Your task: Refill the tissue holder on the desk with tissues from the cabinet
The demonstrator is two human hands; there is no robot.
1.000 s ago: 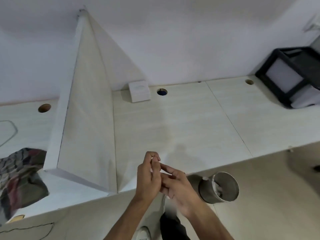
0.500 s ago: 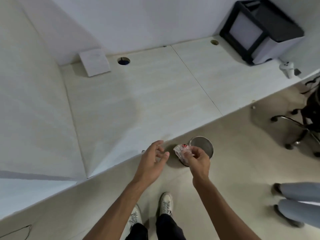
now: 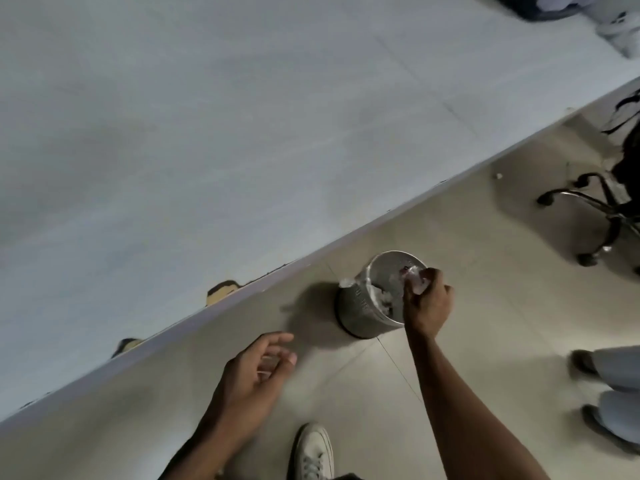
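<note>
My right hand (image 3: 427, 301) is over the mouth of a round metal waste bin (image 3: 367, 306) on the floor, its fingers closed on a crumpled clear plastic wrapper (image 3: 414, 277) with a red mark. Crumpled paper lies inside the bin. My left hand (image 3: 258, 370) hangs empty below the desk edge, fingers loosely apart. The pale desk top (image 3: 242, 133) fills the upper left. The tissue holder is out of view.
The desk's front edge (image 3: 311, 258) runs diagonally, with chipped spots. An office chair base (image 3: 595, 216) stands at the right. Another person's legs and shoes (image 3: 609, 393) are at the lower right. My white shoe (image 3: 311, 452) is on the tiled floor.
My view has dropped down and to the right, losing the tissue holder. My right hand has carried the wrapper from beside the bin to over its opening. My left hand has lowered and opened.
</note>
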